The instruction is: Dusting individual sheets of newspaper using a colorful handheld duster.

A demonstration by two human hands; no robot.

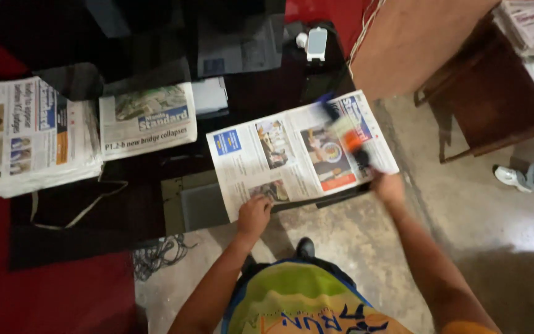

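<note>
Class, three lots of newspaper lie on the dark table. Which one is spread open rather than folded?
The newspaper under the person's left hand, nearest the table's front edge. It lies opened flat, while the other two, further left, stay folded.

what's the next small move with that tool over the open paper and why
Probably bring the tool down onto the open newspaper. The right hand holds it, blurred, over the right-hand page, while the left hand presses the paper's near edge flat on the table, so the sheet looks steadied for it.
</note>
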